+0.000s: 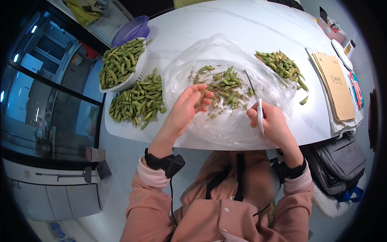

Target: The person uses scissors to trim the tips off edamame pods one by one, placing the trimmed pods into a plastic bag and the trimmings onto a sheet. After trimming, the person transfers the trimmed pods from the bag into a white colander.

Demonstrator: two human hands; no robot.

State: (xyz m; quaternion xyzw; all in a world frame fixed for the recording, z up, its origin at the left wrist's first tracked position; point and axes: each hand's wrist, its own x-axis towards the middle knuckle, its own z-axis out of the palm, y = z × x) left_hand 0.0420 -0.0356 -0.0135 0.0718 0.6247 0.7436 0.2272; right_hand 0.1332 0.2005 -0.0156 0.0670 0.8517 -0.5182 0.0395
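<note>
My left hand (193,103) holds a green soybean pod (201,96) between thumb and fingers. In my right hand (269,119) is a pair of scissors (260,116) with white handles, its blades pointing away from me. Both hands are above a clear plastic bag (199,60) spread flat on the table. Several pods (229,81) and brown trimmings (216,104) lie on the bag between the hands. One heap of pods (139,101) is on the table to the left, and another pile of pods (281,65) rests at the bag's right edge.
A white plastic basket (140,71) full of pods stands at the left, before a purple basin (131,30). Brown paper envelopes (334,86) lie on the white marbled table (266,18) at the right. Below its edge is a grey backpack (340,160).
</note>
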